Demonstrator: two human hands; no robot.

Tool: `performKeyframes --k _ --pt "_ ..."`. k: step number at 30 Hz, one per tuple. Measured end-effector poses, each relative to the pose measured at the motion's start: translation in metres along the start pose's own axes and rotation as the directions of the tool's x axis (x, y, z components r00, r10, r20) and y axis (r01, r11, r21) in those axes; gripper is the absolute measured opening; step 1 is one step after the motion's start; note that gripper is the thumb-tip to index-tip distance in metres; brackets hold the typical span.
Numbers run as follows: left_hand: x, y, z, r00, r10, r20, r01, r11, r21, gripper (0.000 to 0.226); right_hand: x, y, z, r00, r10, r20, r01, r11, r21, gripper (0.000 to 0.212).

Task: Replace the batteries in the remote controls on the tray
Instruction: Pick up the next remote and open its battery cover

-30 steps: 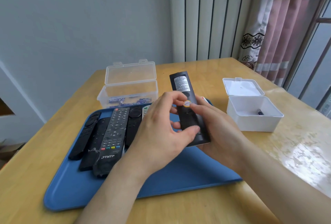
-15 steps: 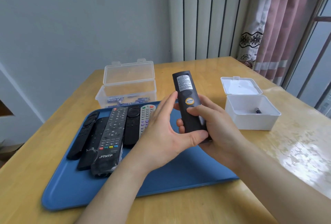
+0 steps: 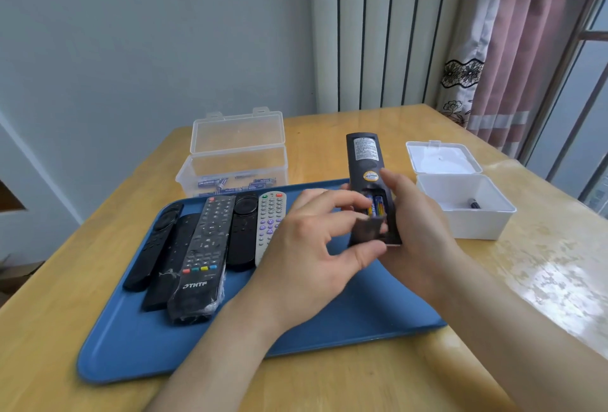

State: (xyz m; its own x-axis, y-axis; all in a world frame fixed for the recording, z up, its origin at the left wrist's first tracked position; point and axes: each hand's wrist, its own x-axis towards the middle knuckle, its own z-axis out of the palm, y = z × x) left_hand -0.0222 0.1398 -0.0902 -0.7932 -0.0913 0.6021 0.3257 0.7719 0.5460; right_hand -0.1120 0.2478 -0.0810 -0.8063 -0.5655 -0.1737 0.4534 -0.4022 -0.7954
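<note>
Now that the cover (image 3: pixel 367 230) has slid free, two batteries (image 3: pixel 375 205) show in the remote (image 3: pixel 365 161), held over the tray (image 3: pixel 329 329). Left hand (image 3: pixel 306 247) fingers (image 3: pixel 335 197) pinch the cover; right hand (image 3: pixel 418 224) grips the remote. Old batteries can come out.

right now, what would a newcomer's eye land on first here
The black remote, gripped in the right hand above the blue tray, its battery cover pinched by the left hand and two batteries showing. Next, five remotes lined up on the tray's left part, with a clear box of batteries behind it and an open white box to the right.
</note>
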Motion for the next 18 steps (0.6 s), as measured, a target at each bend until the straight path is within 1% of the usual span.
performKeyframes --k 2,4,6,7,8,9,10,11,12,13,14,15,16,17,18 --pt "0.002 0.001 -0.006 0.991 -0.123 0.061 0.132 0.975 -0.179 0.015 0.003 0.0 -0.002 0.998 -0.051 -0.023 0.05 0.998 -0.032 0.032" --pt "0.004 0.005 -0.017 0.963 -0.233 0.133 0.265 0.901 -0.344 0.01 0.003 0.001 -0.003 0.994 -0.106 -0.013 0.104 0.991 -0.088 0.028" --pt "0.005 0.006 -0.033 0.936 -0.277 0.22 0.348 0.832 -0.432 0.007 0.003 0.001 -0.003 0.991 -0.135 0.011 0.136 0.987 -0.092 0.03" --pt "0.005 0.007 -0.04 0.916 -0.287 0.282 0.386 0.823 -0.416 0.01 0.003 0.0 -0.003 0.99 -0.143 0.023 0.144 0.986 -0.081 0.03" --pt "0.004 0.007 -0.046 0.887 -0.3 0.35 0.417 0.846 -0.332 0.012 0.003 0.0 -0.003 0.988 -0.15 0.028 0.152 0.986 -0.075 0.031" --pt "0.003 0.004 -0.049 0.853 -0.317 0.414 0.415 0.894 -0.171 0.011 0.003 -0.001 -0.003 0.987 -0.156 0.027 0.157 0.985 -0.072 0.031" --pt "0.003 0.003 -0.048 0.813 -0.336 0.476 0.369 0.929 0.025 0.007 0.003 -0.001 -0.003 0.987 -0.158 0.025 0.159 0.985 -0.071 0.031" --pt "0.002 0.001 -0.045 0.769 -0.353 0.532 0.29 0.935 0.202 0.006 0.003 -0.002 -0.004 0.987 -0.159 0.025 0.16 0.985 -0.069 0.031" --pt "0.002 -0.001 -0.04 0.729 -0.358 0.584 0.209 0.928 0.307 0.011 0.003 -0.002 -0.004 0.987 -0.158 0.026 0.159 0.985 -0.066 0.031" --pt "0.001 -0.003 -0.036 0.699 -0.352 0.622 0.17 0.927 0.334 0.019 0.003 -0.002 -0.005 0.987 -0.156 0.026 0.157 0.986 -0.062 0.03" --pt "0.0 -0.005 -0.033 0.68 -0.352 0.643 0.173 0.93 0.326 0.028 0.003 -0.002 -0.005 0.988 -0.154 0.026 0.155 0.986 -0.061 0.03" --pt "-0.001 -0.006 -0.032 0.683 -0.337 0.648 0.171 0.936 0.307 0.036 0.003 -0.002 -0.005 0.988 -0.151 0.028 0.153 0.986 -0.063 0.029" --pt "-0.001 -0.007 -0.032 0.706 -0.319 0.632 0.164 0.942 0.292 0.042 0.002 -0.002 -0.004 0.989 -0.147 0.032 0.149 0.987 -0.063 0.029" --pt "-0.001 -0.007 -0.032 0.768 -0.288 0.572 0.158 0.951 0.267 0.045 0.001 -0.002 -0.004 0.989 -0.141 0.037 0.143 0.988 -0.058 0.028" --pt "0.0 -0.007 -0.032 0.852 -0.245 0.462 0.154 0.962 0.226 0.044 0.001 -0.002 -0.004 0.99 -0.137 0.045 0.139 0.989 -0.051 0.027"
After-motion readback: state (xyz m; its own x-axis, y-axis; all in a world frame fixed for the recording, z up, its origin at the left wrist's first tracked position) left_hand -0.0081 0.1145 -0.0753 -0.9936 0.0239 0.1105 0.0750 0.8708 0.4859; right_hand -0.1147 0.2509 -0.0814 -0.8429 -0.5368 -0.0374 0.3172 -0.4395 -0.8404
